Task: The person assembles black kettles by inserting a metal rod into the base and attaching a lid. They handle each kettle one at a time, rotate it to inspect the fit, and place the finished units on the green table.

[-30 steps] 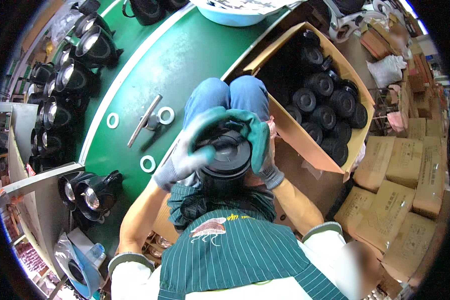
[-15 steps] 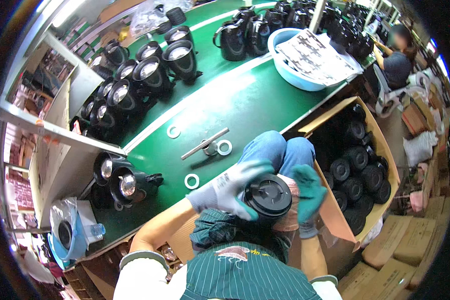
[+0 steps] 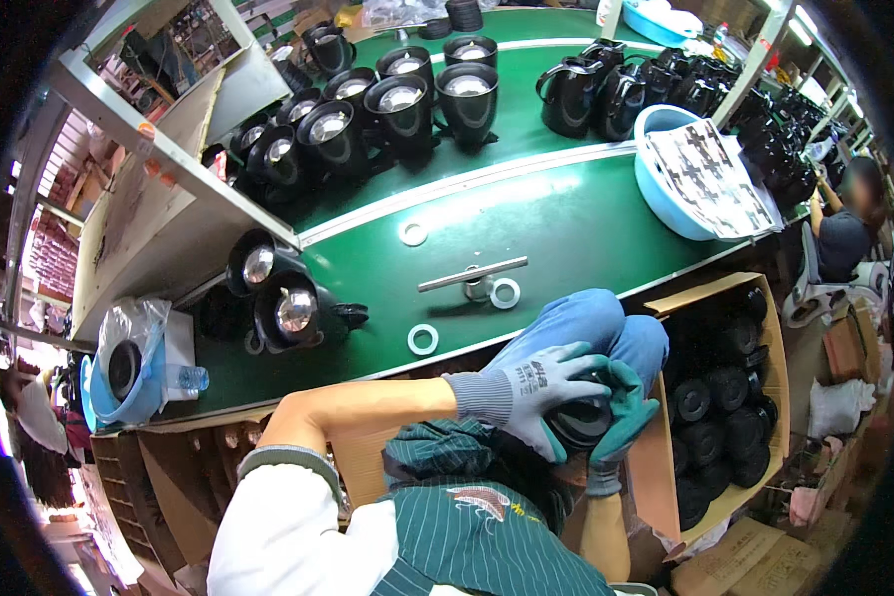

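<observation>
Above my lap is a black round lid (image 3: 578, 425), partly covered by both gloved hands. My left hand (image 3: 546, 392), in a grey glove, lies over its top with the fingers curved across it. Against its right side my right hand (image 3: 626, 412), with a green-coated glove, is closed around the rim. Whatever sits below the lid is hidden. On the green bench nearby stands a metal T-handled tool (image 3: 475, 280) with a white ring (image 3: 506, 293) at its base. Another white ring (image 3: 422, 340) lies closer to me.
To my right stands an open carton (image 3: 780, 397) packed with black round parts. Black jugs with shiny metal interiors (image 3: 399, 104) fill the bench's far left. Two more jugs (image 3: 293, 310) lie nearer. A blue basin (image 3: 670, 204) holds patterned sheets. One person (image 3: 844, 233) sits at far right.
My right hand has come in from beside the lid and closed on its right side. My left hand has slid from its left edge over the top. The whole view has shifted.
</observation>
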Demonstrator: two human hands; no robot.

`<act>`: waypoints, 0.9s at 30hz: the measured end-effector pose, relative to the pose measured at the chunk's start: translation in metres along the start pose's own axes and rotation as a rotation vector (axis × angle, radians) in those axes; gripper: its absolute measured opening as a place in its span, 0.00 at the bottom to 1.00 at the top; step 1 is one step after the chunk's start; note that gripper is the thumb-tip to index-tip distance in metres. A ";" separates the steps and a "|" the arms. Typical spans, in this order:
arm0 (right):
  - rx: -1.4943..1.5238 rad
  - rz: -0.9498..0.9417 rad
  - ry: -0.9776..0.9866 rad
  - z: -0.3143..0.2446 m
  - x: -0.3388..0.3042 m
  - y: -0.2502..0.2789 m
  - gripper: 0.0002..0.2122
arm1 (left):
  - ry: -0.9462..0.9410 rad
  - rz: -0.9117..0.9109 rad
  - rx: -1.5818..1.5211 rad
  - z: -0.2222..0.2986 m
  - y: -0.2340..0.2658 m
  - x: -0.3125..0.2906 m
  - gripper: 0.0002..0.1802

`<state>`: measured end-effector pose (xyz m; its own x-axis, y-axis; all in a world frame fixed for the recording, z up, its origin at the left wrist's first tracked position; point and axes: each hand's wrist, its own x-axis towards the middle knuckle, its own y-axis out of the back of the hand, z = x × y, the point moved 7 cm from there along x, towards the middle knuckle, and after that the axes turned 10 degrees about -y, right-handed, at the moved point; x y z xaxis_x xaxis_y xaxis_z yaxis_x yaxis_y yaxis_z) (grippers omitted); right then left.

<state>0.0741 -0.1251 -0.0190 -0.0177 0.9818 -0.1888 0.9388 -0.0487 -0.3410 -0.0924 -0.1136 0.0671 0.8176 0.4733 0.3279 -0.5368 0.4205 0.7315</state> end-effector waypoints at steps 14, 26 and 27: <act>0.019 0.068 0.045 -0.008 0.012 0.003 0.30 | 0.136 0.581 -0.519 -0.025 0.008 -0.013 0.43; 0.260 -0.003 -0.024 -0.011 0.008 -0.002 0.30 | -0.136 -0.135 -0.097 -0.003 -0.002 0.021 0.49; 0.336 -0.039 0.007 -0.012 0.006 -0.002 0.29 | -0.140 -0.145 -0.129 0.002 0.005 0.031 0.44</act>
<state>0.0767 -0.1172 -0.0084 -0.0483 0.9853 -0.1641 0.7717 -0.0675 -0.6324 -0.0692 -0.0981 0.0826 0.9043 0.2922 0.3111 -0.4261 0.5757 0.6978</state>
